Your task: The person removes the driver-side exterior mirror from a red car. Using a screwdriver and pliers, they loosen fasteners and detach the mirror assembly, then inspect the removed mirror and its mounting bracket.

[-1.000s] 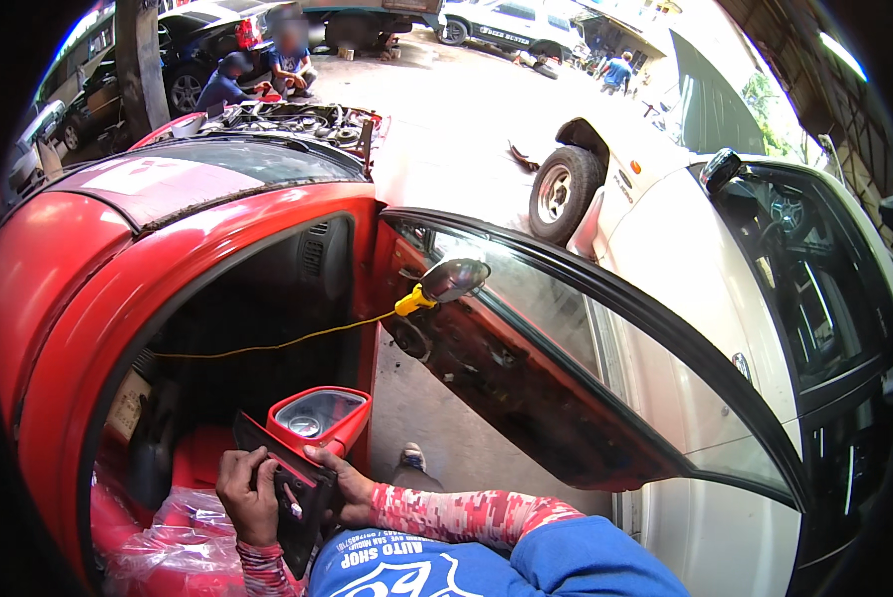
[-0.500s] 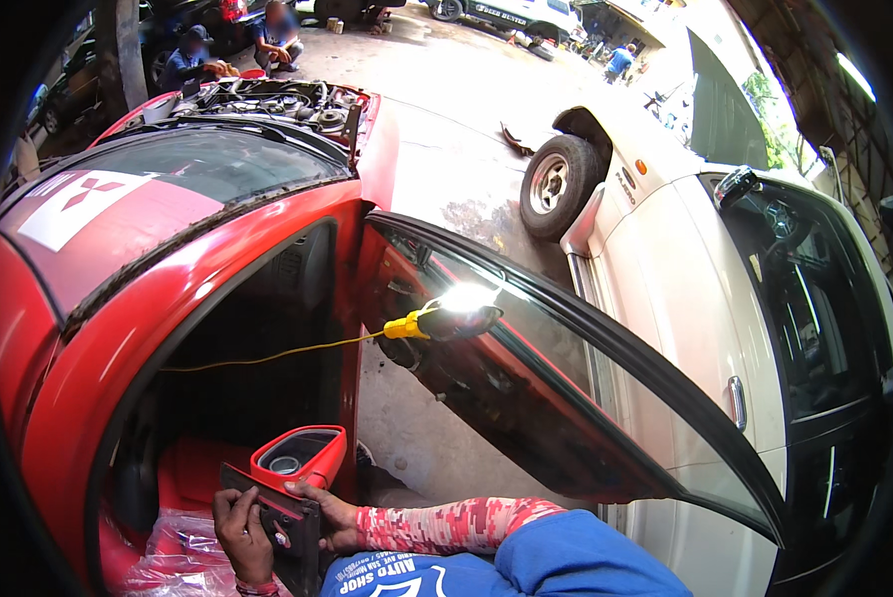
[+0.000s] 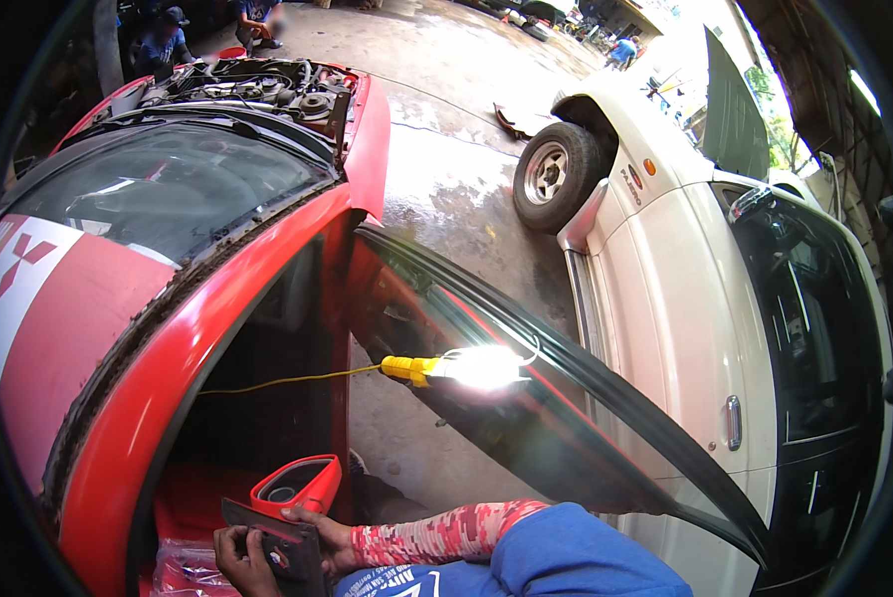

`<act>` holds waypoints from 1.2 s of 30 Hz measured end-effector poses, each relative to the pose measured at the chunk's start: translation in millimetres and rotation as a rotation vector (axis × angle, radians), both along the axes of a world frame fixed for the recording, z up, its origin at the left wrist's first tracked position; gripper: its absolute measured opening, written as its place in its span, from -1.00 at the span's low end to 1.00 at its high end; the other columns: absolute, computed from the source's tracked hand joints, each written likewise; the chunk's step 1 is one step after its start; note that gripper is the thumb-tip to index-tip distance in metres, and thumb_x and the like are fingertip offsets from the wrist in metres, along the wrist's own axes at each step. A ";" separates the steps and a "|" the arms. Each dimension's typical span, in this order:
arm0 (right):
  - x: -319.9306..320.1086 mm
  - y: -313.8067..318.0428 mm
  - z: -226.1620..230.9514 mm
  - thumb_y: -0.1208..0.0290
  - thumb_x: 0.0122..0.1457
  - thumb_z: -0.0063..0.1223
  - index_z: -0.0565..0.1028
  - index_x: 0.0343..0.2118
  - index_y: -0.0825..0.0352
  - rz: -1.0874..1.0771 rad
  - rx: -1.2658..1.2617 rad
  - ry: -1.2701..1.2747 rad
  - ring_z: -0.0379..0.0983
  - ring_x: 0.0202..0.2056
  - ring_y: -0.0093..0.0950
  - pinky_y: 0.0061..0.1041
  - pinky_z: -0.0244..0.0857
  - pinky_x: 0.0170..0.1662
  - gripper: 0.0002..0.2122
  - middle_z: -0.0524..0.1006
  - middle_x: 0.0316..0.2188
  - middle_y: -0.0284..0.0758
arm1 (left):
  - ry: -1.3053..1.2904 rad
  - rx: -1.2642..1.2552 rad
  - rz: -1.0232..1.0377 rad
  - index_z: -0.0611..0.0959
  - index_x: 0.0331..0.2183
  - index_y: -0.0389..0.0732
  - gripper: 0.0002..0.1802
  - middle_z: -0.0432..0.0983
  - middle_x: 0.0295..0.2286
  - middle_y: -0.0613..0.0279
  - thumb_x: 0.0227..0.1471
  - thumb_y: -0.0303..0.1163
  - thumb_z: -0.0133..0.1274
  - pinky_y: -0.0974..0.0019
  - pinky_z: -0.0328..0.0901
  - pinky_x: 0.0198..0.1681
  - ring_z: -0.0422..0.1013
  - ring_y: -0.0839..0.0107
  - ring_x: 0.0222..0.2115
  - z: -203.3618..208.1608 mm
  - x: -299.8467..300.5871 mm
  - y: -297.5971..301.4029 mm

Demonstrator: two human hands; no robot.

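Observation:
A red car side mirror [image 3: 305,485] sits low in the view, its dark glass facing up and toward me. Against its lower edge is a dark flat panel [image 3: 285,542]; whether the two are joined I cannot tell. My left hand [image 3: 245,563] pinches the panel's left edge, fingers bent. From the other side my right hand [image 3: 329,537], below a red-and-white patterned sleeve, is closed around the panel's right edge, close to the mirror housing. Part of its fingers is hidden behind the panel.
The red car's open door [image 3: 566,408] slants across the middle, with a lit yellow work lamp [image 3: 406,370] hanging by its window. Clear plastic [image 3: 190,567] covers a red seat. A white vehicle [image 3: 675,328] stands right. Two people crouch beyond the open engine bay [image 3: 287,92].
My view has shifted, so the cars and lamp sit differently in it. Both hands keep hold of the panel; my left hand and the panel have tilted slightly.

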State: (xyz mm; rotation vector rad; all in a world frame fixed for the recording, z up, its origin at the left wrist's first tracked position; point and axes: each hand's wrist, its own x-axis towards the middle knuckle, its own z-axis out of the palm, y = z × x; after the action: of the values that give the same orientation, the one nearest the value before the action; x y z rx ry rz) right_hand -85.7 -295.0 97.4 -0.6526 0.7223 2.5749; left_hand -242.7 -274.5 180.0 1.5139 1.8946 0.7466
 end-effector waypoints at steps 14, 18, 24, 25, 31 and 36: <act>13.4 40.7 4.1 0.09 0.15 0.07 0.55 -0.18 0.24 -0.201 -0.061 0.011 0.52 -0.19 -0.34 -0.29 0.37 -0.11 -0.67 0.59 -0.22 -0.27 | -0.056 -0.023 -0.100 0.64 -0.31 -0.34 -0.87 0.56 -0.32 0.09 0.04 -0.52 0.20 0.19 0.40 -0.19 0.49 0.21 -0.29 -19.0 5.4 35.5; 0.3 50.3 -6.5 0.13 0.11 0.22 0.48 0.02 0.22 -0.383 0.115 0.221 0.46 0.06 -0.17 -0.20 0.32 0.11 -0.56 0.51 0.00 -0.15 | -0.078 -0.104 -0.013 0.63 -0.33 -0.34 -0.86 0.57 -0.36 0.13 0.04 -0.50 0.23 0.26 0.42 -0.32 0.48 0.35 -0.36 -24.5 2.5 40.5; 12.3 55.3 10.5 -0.44 0.00 0.06 0.59 -0.28 0.08 0.106 -0.069 0.087 0.32 -0.65 -0.62 -0.67 -0.06 -0.64 -0.40 0.56 -0.49 -0.50 | -0.100 0.035 -0.088 0.65 -0.32 -0.35 -0.90 0.55 -0.35 0.12 0.06 -0.55 0.17 0.27 0.40 -0.27 0.47 0.32 -0.34 -20.2 -3.4 44.3; 14.6 55.6 14.3 -0.49 -0.02 0.04 0.60 -0.31 0.07 0.147 -0.057 0.007 0.30 -0.72 -0.66 -0.71 -0.10 -0.70 -0.38 0.56 -0.54 -0.53 | -0.084 0.064 -0.131 0.66 -0.32 -0.35 -0.90 0.55 -0.34 0.12 0.06 -0.55 0.15 0.27 0.39 -0.25 0.47 0.30 -0.32 -17.6 -4.3 44.1; 20.3 46.2 17.2 -0.29 0.04 0.19 0.64 -0.20 0.13 0.075 0.064 0.306 0.60 -0.27 -0.46 -0.37 0.48 -0.17 -0.47 0.66 -0.29 -0.39 | -0.034 0.096 -0.207 0.67 -0.26 -0.34 -0.85 0.55 -0.27 0.10 0.10 -0.52 0.10 0.20 0.36 -0.11 0.47 0.21 -0.23 -2.6 -8.6 31.6; 9.1 22.3 25.4 -0.42 0.01 0.10 0.61 -0.26 0.09 0.115 0.034 0.021 0.40 -0.61 -0.59 -0.61 0.06 -0.61 -0.41 0.61 -0.45 -0.47 | -0.053 0.035 -0.059 0.66 -0.19 -0.31 -0.78 0.56 -0.24 0.09 0.09 -0.46 0.16 0.18 0.36 -0.05 0.47 0.20 -0.18 9.5 -11.0 5.0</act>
State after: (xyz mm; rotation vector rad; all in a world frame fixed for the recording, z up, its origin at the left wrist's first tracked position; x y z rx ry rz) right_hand -76.7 -272.7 122.7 -0.6757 0.6642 2.6968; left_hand -253.7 -269.5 189.5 1.5494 1.7989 0.7895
